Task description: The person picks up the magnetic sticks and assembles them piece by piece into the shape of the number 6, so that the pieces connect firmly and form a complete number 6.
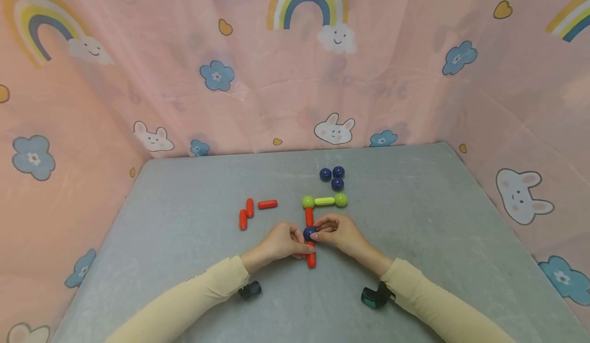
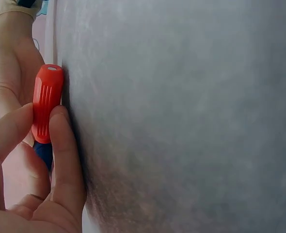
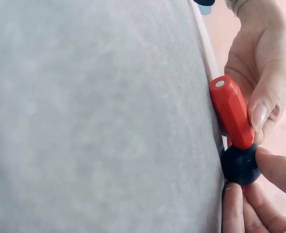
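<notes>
My left hand (image 1: 280,241) pinches a short ribbed red rod (image 1: 311,260) between thumb and fingers. The rod's free end, with a small silvery disc, points toward me in the right wrist view. Its other end meets a dark blue ball (image 3: 241,165), which my right hand (image 1: 342,235) grips between thumb and fingertips. Beyond the ball, a second red rod (image 1: 309,216) runs up to a lime green ball (image 1: 308,202). From there a lime green rod (image 1: 324,201) leads right to another green ball (image 1: 340,199). Together these pieces make an L-like shape low over the table.
Three loose blue balls (image 1: 337,184) sit together on the grey table (image 1: 415,194), behind the green pieces. Left of the joined pieces lie three loose red rods (image 1: 267,204). A pink patterned curtain (image 1: 258,107) stands along the table's back and sides. Dark devices (image 1: 375,297) hang at both wrists.
</notes>
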Motion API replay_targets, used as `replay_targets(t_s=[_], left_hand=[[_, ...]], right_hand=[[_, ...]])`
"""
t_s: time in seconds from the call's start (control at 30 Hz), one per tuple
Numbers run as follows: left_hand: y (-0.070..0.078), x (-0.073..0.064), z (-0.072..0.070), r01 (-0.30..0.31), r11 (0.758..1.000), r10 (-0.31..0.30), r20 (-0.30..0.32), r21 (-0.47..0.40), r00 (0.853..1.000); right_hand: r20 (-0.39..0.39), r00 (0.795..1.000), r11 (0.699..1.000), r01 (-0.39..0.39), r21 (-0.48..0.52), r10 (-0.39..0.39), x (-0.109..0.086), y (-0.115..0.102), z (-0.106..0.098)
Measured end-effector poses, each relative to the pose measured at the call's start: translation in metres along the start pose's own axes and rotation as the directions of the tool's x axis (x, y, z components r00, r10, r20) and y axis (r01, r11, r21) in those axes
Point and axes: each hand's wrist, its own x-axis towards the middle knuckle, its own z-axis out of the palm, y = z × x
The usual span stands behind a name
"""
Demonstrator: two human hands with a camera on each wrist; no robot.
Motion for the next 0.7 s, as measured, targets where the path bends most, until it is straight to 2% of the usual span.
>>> replay_targets(t_s=[0.33, 0.7], left_hand=[[0.0015, 0.0030, -0.0011, 0.012, 0.999, -0.011, 0.009, -0.038, 1.000], [0.0020, 0.0031, 0.0004, -0.010, 1.000, 0.010, 0.005, -0.024, 1.000]], right_hand=[[0.006, 1.000, 1.000, 0.013, 0.009, -0.013, 0.0009, 0.0000, 0.0001], [0.002, 1.000, 1.000, 0.007, -0.014, -0.007, 0.0007, 0.0000, 0.0005]])
